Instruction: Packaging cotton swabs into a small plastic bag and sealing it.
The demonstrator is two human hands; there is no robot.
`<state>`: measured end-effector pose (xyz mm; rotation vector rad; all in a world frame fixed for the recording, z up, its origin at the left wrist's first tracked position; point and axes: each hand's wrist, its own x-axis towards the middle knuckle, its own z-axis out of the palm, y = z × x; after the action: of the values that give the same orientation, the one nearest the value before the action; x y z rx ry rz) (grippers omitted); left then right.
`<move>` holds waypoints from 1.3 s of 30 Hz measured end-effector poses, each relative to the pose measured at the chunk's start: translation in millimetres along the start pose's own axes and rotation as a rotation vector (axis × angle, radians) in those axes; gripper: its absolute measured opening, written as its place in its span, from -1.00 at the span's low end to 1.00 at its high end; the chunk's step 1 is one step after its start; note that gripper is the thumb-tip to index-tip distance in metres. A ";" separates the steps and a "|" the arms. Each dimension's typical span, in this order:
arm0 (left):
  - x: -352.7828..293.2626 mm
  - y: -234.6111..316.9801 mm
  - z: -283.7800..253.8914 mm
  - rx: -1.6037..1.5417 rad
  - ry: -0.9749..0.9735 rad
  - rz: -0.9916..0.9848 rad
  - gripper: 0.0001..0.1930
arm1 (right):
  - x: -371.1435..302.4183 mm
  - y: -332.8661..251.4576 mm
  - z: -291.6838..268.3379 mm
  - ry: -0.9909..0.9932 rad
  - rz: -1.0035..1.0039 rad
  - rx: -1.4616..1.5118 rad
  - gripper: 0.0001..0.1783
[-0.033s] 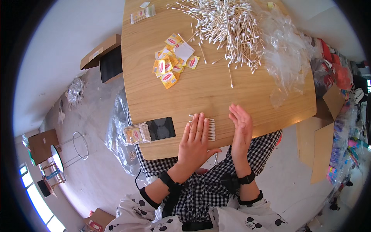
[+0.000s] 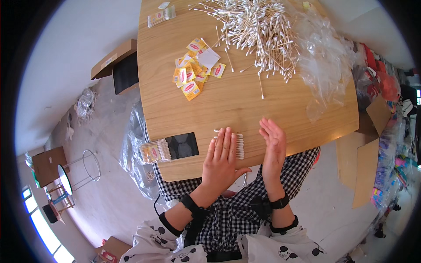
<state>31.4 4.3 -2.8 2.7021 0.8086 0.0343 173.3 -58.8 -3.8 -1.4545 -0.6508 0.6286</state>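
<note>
My left hand lies flat, fingers stretched out, over a row of cotton swabs near the table's front edge. Their white tips show past its right side, and one tip pokes out at its upper left; the rest of the row is under the palm. Upright on its edge, my right hand stands a little right of the row, open, its fingers extended and nothing held. To the left, a packed bundle of swabs with a yellow card lies beside a black rectangular pad.
A large heap of loose cotton swabs covers the far part of the wooden table. Crumpled clear plastic lies to its right, yellow cards to its left. A small packet sits at the far left. An open cardboard box stands right.
</note>
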 end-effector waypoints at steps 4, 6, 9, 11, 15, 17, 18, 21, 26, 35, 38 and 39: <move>13.8 3.7 -1.1 -0.012 0.027 -0.062 0.11 | -0.4 1.7 1.7 0.009 0.002 0.032 -0.37; 19.1 4.2 -3.0 -0.034 0.040 -0.089 0.10 | -0.5 2.9 5.5 0.012 -0.006 0.072 -0.35; 14.3 -5.3 -4.6 -0.394 0.147 -0.131 0.00 | 0.8 5.8 11.2 0.019 -0.012 0.160 -0.31; 19.1 -5.5 -7.6 -0.556 0.214 -0.148 -0.05 | 2.6 8.5 17.8 0.025 -0.008 0.206 -0.27; 36.4 -4.2 -23.3 -1.196 0.479 -0.228 -0.22 | 10.4 14.1 41.5 0.038 0.019 0.305 -0.19; 36.1 -5.1 -24.1 -1.351 0.553 -0.255 -0.26 | 10.5 12.3 49.0 0.032 0.032 0.333 -0.18; 35.3 -5.4 -21.5 -1.528 0.607 -0.259 -0.25 | 10.5 10.7 50.4 0.005 0.035 0.314 -0.18; 32.3 -7.6 -10.2 -2.059 0.761 -0.260 -0.21 | 9.3 12.1 45.3 -0.001 0.050 0.335 -0.18; 28.1 -7.3 1.3 -1.491 0.658 -0.295 -0.19 | 4.2 11.6 46.2 -0.003 0.037 0.366 -0.18; 16.1 -17.9 -15.3 -0.583 0.278 -0.159 -0.11 | 8.5 -3.9 7.7 0.016 -0.001 0.118 -0.46; 10.4 -17.8 -9.8 -0.113 0.075 -0.026 -0.04 | 5.5 2.9 -13.7 -0.020 -0.083 -0.147 -0.73; 10.0 -16.9 -7.3 -0.044 0.011 0.001 0.01 | 5.9 3.5 -21.4 -0.114 -0.168 -0.281 -0.79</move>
<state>30.0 25.2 -1.8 2.6634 0.7997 0.0663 192.9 -69.0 -7.4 -1.6103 -0.9711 0.5052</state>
